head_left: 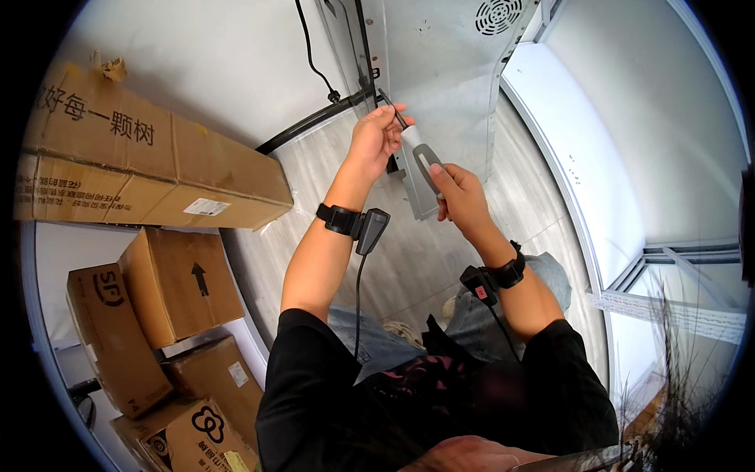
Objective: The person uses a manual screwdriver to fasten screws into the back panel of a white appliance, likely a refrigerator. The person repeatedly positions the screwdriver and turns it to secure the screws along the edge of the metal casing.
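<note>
My right hand point(462, 195) is closed round the handle of a grey-and-white screwdriver point(423, 161), thumb lying along it. Its dark shaft slants up and left to the lower edge of a tall pale metal cabinet point(448, 86). Close to the tip, the curled fingers of my left hand point(376, 140) pinch the shaft. The exact spot where the tip meets the cabinet is too small to make out. Both wrists carry black straps with small dark devices and cables.
A long cardboard box point(157, 157) lies at the left, above several smaller cartons point(193, 287). A black cable point(311, 59) hangs along the wall behind the cabinet. White panels with a metal frame point(668, 267) stand at the right, over a grey wood-look floor point(307, 181).
</note>
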The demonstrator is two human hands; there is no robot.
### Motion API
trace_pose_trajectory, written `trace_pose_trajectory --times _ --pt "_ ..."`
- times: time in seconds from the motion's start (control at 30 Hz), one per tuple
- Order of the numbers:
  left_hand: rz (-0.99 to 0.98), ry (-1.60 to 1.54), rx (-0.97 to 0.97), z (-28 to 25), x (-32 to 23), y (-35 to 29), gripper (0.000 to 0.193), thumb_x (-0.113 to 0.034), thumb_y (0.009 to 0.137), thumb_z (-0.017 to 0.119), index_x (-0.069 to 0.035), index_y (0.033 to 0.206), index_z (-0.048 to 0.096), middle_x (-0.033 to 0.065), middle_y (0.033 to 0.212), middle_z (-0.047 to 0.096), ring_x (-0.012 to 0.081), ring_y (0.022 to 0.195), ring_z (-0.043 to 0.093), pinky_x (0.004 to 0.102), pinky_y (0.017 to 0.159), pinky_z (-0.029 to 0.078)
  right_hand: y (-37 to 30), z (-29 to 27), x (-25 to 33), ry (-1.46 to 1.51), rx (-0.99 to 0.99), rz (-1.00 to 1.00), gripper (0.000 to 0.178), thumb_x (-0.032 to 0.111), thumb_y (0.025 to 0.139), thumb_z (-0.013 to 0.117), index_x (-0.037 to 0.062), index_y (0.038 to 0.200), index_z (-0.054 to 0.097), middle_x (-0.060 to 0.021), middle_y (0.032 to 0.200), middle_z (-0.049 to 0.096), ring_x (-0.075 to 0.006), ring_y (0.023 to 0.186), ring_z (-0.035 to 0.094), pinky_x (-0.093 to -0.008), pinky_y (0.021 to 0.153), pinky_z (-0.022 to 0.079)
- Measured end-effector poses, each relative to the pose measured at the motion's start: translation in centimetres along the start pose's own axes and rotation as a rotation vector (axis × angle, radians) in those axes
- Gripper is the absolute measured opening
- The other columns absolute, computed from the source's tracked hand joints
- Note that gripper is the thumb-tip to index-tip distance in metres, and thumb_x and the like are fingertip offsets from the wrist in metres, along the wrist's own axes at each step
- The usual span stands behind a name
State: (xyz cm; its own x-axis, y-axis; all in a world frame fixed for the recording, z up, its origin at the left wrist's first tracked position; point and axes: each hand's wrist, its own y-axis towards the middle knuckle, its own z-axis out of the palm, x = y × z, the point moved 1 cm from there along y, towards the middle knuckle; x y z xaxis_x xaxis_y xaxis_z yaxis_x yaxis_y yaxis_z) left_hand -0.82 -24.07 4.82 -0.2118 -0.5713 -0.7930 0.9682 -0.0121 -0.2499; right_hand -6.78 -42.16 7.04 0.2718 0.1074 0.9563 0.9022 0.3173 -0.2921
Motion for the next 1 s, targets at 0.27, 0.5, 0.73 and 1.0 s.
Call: trace_pose_trajectory --times 0.27,0.5,0.73,1.0 --pt "0.004 0.028 0.012 -0.3 1.5 -1.3 0.024 -0.023 0.097 0.042 -0.004 0.107 0.055 0.0066 0.088 0.065 0.0037 0.058 0.045 0.0195 0.053 0.037 -1.5 0.2 -1.0 -0.007 0.023 0.03 0.036 0.036 0.092 0.052 0.0025 0.081 0.056 -0.0003 0.057 0.047 -0.0073 0.045 0.046 -0.0223 0.045 0.041" --pt "0.101 -0.08 0.008 -0.7 6.1 -0.9 0.022 -0.025 0.097 0.042 -0.006 0.102 0.054 0.0063 0.087 0.065 0.0053 0.058 0.046 0.0205 0.053 0.038 -1.8 -0.7 -2.0 0.054 -0.059 0.035 0.028 0.024 0.088 0.059 0.0011 0.102 0.053 -0.0049 0.078 0.057 -0.0076 0.049 0.047 -0.0239 0.053 0.048" --pt "0.054 0.041 0.007 3.1 10.2 -1.1 0.023 -0.026 0.097 0.045 -0.007 0.103 0.055 0.0039 0.085 0.063 0.0068 0.058 0.048 0.0215 0.053 0.039 -2.2 -7.2 -2.4 -0.085 -0.08 0.077 0.029 0.022 0.085 0.064 -0.0005 0.101 0.056 -0.0047 0.074 0.058 -0.0089 0.048 0.049 -0.0229 0.046 0.043" --pt "-0.072 0.259 -0.018 13.0 20.5 3.3 0.017 -0.022 0.093 0.05 -0.009 0.097 0.059 0.0016 0.076 0.062 0.006 0.059 0.048 0.0204 0.052 0.039 -2.8 -22.1 -5.2 -0.084 -0.293 0.052 0.035 0.023 0.082 0.064 0.0002 0.107 0.057 -0.0067 0.075 0.06 -0.0119 0.057 0.054 -0.0249 0.048 0.042"
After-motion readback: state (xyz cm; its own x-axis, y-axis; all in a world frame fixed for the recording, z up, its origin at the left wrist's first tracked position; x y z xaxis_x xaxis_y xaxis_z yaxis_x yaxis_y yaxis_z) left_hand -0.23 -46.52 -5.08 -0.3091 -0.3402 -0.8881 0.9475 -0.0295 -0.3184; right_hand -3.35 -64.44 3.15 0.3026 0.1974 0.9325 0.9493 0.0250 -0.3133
